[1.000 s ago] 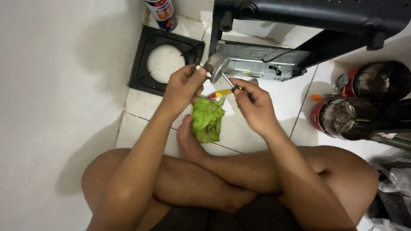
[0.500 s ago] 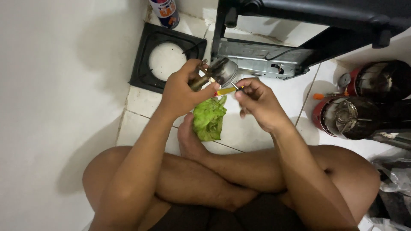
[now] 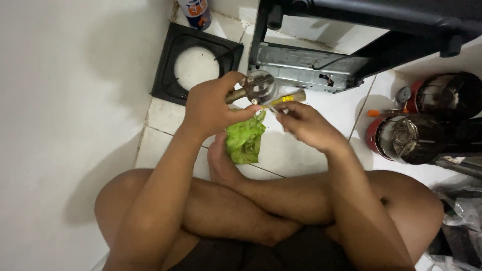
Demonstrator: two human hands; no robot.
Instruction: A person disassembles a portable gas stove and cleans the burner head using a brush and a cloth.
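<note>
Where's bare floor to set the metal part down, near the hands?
Bare white tile lies right of the crumpled green cloth, bordered by the grey metal stove chassis above and red canisters on the right. Another patch: below the black square burner frame. Crowded: around the left hand, right hand, and far right.

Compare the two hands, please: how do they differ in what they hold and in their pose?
The left hand wraps a round metal burner part by its short tube, lifted above the floor; the right hand pinches a thin yellow-handled tool with its fingertips. The left hand closes in a full grip, the right hand in a light pinch. Both are bare and meet above the green cloth.
</note>
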